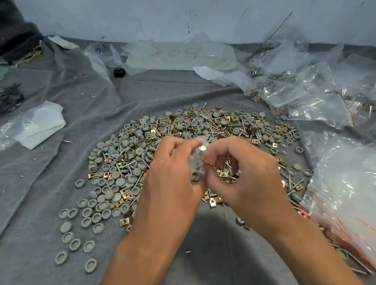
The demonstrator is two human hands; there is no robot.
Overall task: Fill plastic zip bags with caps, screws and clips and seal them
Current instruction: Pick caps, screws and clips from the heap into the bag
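A small clear zip bag (197, 164) with grey caps and a screw inside hangs between both hands, above the parts pile. My left hand (171, 179) grips the bag's left side, fingers curled round it. My right hand (240, 172) pinches the bag's top edge with thumb and forefinger. Below lies a wide pile of grey round caps (116, 151), silver screws (205, 121) and brass-coloured clips (153, 131) on grey cloth. My hands hide the middle of the pile.
A stack of empty red-striped zip bags (353, 199) lies at the right. Filled bags (308, 94) are heaped at the back right. A folded plastic sheet (39, 126) sits at the left, black clips (8, 97) at the far left, a wall behind.
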